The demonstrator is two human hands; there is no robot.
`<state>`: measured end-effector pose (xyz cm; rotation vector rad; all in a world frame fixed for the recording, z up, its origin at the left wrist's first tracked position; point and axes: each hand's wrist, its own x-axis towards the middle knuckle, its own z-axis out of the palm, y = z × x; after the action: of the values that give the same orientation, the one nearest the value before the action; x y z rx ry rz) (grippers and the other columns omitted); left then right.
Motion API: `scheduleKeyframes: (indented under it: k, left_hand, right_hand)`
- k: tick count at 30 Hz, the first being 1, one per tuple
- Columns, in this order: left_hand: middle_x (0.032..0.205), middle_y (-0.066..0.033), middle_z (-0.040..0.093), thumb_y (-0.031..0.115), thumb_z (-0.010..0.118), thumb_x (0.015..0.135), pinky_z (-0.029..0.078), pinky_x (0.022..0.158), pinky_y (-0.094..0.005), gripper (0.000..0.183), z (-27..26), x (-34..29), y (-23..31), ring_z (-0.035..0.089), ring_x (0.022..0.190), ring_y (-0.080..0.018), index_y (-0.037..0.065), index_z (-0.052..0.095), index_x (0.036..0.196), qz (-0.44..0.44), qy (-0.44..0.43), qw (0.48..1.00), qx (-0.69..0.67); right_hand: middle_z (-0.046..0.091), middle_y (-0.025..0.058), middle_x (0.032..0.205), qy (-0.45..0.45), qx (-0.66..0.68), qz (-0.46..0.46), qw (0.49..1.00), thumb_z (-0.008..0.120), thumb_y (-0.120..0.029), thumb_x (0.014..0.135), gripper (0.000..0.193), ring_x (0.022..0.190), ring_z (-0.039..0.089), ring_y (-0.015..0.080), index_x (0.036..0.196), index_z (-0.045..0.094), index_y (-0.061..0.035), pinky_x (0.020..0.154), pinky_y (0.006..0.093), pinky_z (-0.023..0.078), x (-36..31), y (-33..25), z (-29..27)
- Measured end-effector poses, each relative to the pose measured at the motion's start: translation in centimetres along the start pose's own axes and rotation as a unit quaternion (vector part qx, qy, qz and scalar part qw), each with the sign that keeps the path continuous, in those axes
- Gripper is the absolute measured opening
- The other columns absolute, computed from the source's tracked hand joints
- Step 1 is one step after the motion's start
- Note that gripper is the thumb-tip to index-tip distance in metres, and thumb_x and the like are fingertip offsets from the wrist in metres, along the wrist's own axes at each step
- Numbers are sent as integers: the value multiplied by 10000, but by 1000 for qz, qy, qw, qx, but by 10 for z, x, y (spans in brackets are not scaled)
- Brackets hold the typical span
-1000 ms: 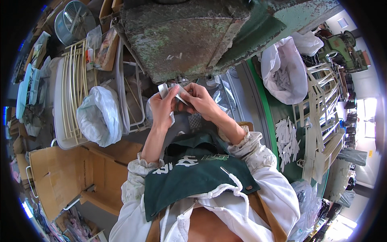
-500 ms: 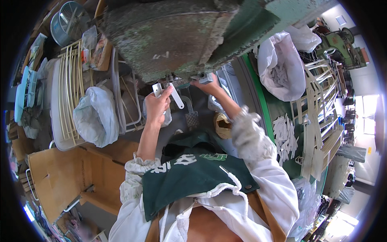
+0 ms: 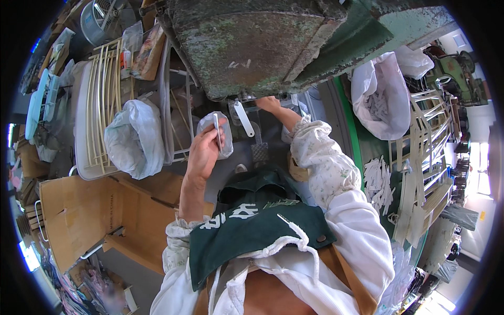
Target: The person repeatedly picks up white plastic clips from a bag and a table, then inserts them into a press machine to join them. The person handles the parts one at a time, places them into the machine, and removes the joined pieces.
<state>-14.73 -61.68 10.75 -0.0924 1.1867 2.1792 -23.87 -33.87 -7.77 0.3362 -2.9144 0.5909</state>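
My left hand (image 3: 203, 151) is closed on a thin white strip (image 3: 218, 131), held upright and nearly edge-on. Another flat white strip (image 3: 243, 119), round-ended with a small hole, slants down from beneath the worn green machine (image 3: 247, 52). It stands apart from both hands. My right hand (image 3: 270, 104) reaches up to the machine's lower edge, right of that strip. Its fingertips are mostly hidden there, so what they touch cannot be seen. Behind the left hand hangs a whitish plastic bag (image 3: 226, 140).
A patterned foot pedal (image 3: 259, 152) lies below the machine. On the left are an open white sack (image 3: 135, 139), pale rods (image 3: 100, 105) and a cardboard box (image 3: 84, 215). On the right stand a sack of white pieces (image 3: 386, 100) and a pile of strips (image 3: 379, 184).
My left hand has dropped slightly away from the machine, its strip now edge-on. The round-ended strip, earlier beside the left hand's fingers, now stands apart under the machine. My right hand remains at the machine's edge.
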Motion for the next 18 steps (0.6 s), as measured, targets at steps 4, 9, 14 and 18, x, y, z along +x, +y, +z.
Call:
scheduleKeyframes:
  k: [4,9,14,18]
  left_hand:
    - [840,-35,552,219,463,970,411,616,-238,320,15,7,-2,503,674,-107,15,481,1215,5,41,997,67]
    - [761,-51,588,217,477,969,355,507,-218,253,15,1,2,463,545,-84,72,504,1174,9,54,995,87]
    - [763,-51,587,197,466,967,323,491,-202,240,16,6,-3,441,542,-64,65,513,1162,25,49,997,59]
    - [785,-68,603,178,470,959,324,486,-201,235,12,6,-5,456,544,-68,42,526,1144,27,30,997,61]
  right_hand:
    - [574,193,1185,5,40,15,999,562,-190,824,360,1102,543,331,1150,581,-38,939,410,413,-4,4,-24]
    - [612,137,1121,22,356,75,931,617,-179,818,337,1018,573,246,1122,600,-32,868,345,445,-17,-47,-90]
    - [678,65,927,-5,569,189,800,726,20,748,253,829,625,147,986,642,13,750,272,500,-29,-130,-186]
    - [677,52,902,15,608,139,781,749,-3,735,236,784,618,137,950,654,9,722,272,501,-28,-139,-185]
